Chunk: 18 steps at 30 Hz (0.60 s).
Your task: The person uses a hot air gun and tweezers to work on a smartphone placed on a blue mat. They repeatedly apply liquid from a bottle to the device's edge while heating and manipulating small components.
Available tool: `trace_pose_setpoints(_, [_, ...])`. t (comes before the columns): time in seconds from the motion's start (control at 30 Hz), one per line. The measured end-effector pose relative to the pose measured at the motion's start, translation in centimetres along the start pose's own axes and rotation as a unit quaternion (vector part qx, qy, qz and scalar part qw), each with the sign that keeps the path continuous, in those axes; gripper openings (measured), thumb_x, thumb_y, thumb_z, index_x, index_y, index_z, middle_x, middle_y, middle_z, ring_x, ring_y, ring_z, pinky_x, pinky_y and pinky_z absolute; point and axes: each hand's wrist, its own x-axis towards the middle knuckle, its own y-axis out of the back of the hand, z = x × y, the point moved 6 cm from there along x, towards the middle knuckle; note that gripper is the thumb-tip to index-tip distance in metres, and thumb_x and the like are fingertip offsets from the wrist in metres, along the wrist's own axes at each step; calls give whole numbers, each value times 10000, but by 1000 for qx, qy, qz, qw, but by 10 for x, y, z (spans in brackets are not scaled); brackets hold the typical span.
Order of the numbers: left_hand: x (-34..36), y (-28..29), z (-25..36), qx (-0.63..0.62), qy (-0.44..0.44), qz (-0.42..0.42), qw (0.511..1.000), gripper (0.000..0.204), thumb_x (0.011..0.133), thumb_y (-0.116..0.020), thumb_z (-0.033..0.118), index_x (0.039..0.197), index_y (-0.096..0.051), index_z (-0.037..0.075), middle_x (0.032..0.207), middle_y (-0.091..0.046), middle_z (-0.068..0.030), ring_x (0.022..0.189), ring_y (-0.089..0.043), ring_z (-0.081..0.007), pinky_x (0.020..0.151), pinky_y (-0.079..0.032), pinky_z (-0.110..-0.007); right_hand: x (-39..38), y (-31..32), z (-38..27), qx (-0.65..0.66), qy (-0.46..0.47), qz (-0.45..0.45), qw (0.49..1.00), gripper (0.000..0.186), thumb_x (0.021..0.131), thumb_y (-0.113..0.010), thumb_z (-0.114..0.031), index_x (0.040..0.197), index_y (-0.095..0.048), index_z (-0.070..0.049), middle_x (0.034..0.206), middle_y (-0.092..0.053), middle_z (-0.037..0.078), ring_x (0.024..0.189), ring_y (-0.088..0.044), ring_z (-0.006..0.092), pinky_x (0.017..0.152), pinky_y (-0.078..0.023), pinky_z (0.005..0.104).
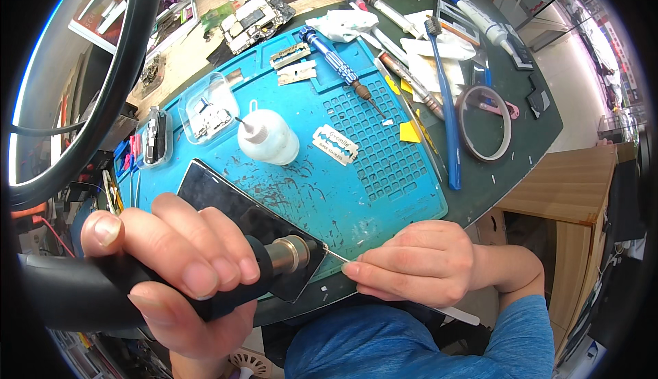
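Observation:
My left hand (185, 262) is wrapped round the black handle of a hot air gun (291, 253), whose metal nozzle points right, over the near corner of a dark smartphone (229, 204). The phone lies screen side up, at a slant on the blue repair mat (308, 208), partly hidden by my hand and the gun. In my right hand (418, 262), closed fingertips pinch a thin metal tool (336, 253); its tip reaches the phone's corner by the nozzle. I cannot make out the tool's exact kind. Just beyond the phone stands a white dropper bottle (267, 139).
A razor blade (335, 144) lies right of the bottle, with a blue screwdriver (339, 64) farther back. Rightward are a blue brush (445, 105) and a tape roll (484, 123). Clear boxes (208, 108) of small parts sit left. A thick black hose (133, 57) arches at left.

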Motion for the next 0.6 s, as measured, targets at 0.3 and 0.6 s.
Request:
trace_pose_setpoints(0.3, [1,-1,0,4,2,3,1000,357,1174,-552,294,1428,-478,54,908,-471,13,795,-461,-83,662,-472,-224,-1,0,0,-1,-2,6,1000,312,827,-844,-72,1116,-808,40,927,-754,69,747,-748,167,606,-589,279])
trace_pose_setpoints(0.6, [0,-1,0,7,7,6,1000,359,1169,-565,295,1425,-471,63,905,-478,15,795,-471,-82,661,-481,-225,0,1,0,-8,-6,-4,1000,328,835,-847,-80,1135,-802,44,934,-762,77,748,-753,169,602,-590,280])
